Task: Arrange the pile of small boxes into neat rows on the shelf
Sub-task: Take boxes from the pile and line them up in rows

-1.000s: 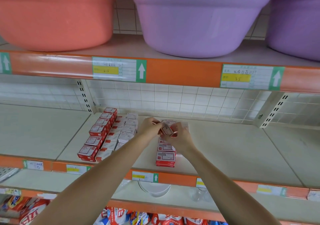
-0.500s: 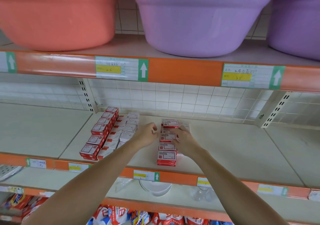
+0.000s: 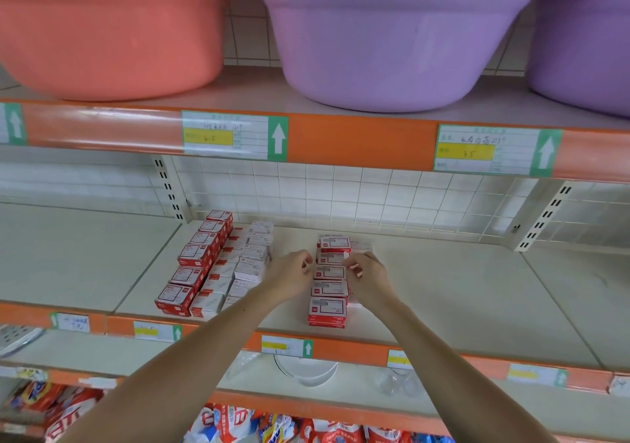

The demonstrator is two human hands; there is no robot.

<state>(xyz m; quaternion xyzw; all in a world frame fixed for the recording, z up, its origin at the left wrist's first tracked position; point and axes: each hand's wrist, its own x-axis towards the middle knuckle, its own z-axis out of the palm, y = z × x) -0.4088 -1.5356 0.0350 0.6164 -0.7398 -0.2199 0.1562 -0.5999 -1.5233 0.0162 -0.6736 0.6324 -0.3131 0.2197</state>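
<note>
A single row of small red-and-white boxes (image 3: 328,286) runs front to back in the middle of the cream shelf (image 3: 460,292). My left hand (image 3: 291,275) is at the row's left side, fingers curled, holding nothing. My right hand (image 3: 370,277) is at the row's right side, its fingertips pinching a red box (image 3: 329,259) near the back of the row. To the left stand a row of red boxes (image 3: 194,262) and looser white boxes (image 3: 247,260). A white box (image 3: 362,245) lies behind my right hand.
On the shelf above sit an orange basin (image 3: 112,27) and two purple basins (image 3: 392,33). The shelf's orange front lip (image 3: 358,350) carries price tags. Below are a white plate (image 3: 306,371), clear glasses (image 3: 395,381) and packets (image 3: 238,425).
A second ago both hands held a red box tilted above the row. It now lies flat in the row, and both hands have come down to the row's sides.
</note>
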